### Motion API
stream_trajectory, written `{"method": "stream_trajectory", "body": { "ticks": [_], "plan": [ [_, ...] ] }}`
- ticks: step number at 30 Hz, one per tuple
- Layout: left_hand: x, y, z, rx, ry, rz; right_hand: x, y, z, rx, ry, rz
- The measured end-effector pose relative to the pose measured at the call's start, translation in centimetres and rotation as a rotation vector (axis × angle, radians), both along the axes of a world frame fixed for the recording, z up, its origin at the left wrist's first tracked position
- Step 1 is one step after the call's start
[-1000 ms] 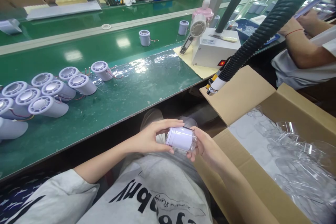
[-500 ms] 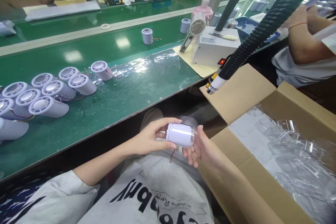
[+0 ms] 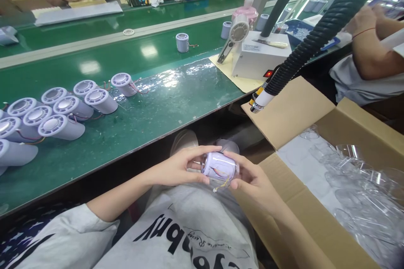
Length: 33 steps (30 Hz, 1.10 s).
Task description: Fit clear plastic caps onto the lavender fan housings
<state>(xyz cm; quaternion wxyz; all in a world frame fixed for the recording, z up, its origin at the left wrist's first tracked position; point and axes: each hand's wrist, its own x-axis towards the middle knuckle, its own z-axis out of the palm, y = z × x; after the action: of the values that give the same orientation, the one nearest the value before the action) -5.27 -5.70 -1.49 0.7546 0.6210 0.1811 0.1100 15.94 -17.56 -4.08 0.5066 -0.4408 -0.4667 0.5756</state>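
Gripping a lilac cylindrical motor housing [image 3: 220, 164] above the lap in the head view, I have the left hand [image 3: 180, 165] wrapped around its left end and the right hand [image 3: 257, 180] curled on its right. Wires [image 3: 224, 182] hang out below. Similar housings [image 3: 65, 127] cluster on the green workbench [image 3: 176, 107]; clear cups [image 3: 362, 185] lie in the cardboard box [image 3: 375, 129].

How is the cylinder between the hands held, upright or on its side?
On its side: the cylinder lies crosswise, ends toward the left hand and right hand.
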Motion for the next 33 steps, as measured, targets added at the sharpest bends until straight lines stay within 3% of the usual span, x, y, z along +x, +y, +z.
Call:
{"method": "stream_trajectory", "body": {
  "ticks": [5, 11, 13, 18, 24, 29, 33],
  "plan": [
    [0.1, -0.3, -1.2, -0.202, 0.014, -0.02, -0.2, 0.0, 0.3, -0.089, -0.117, -0.065],
    [-0.2, 0.1, -2.0, -0.256, 0.025, -0.046, -0.5, 0.0, -0.5, -0.151, 0.036, -0.018],
    [0.0, 0.0, -1.8, -0.205, 0.033, -0.04, -0.5, -0.1, -0.6, -0.142, 0.037, -0.026],
    [1.0, -1.0, -0.9, 0.026, 0.125, 0.134, -0.9, -0.6, -0.1, -0.101, -0.099, -0.065],
    [0.7, -1.1, -0.6, 0.295, 0.182, 0.13, -1.5, -1.2, -0.2, -0.111, -0.102, -0.123],
    [-0.3, -0.3, -1.2, -0.06, -0.012, -0.049, -1.3, -0.8, -0.5, -0.174, 0.134, -0.101],
    [-0.8, -0.1, -1.7, -0.197, -0.022, -0.061, -1.2, -0.8, -0.6, -0.196, 0.05, -0.09]
  ]
}}
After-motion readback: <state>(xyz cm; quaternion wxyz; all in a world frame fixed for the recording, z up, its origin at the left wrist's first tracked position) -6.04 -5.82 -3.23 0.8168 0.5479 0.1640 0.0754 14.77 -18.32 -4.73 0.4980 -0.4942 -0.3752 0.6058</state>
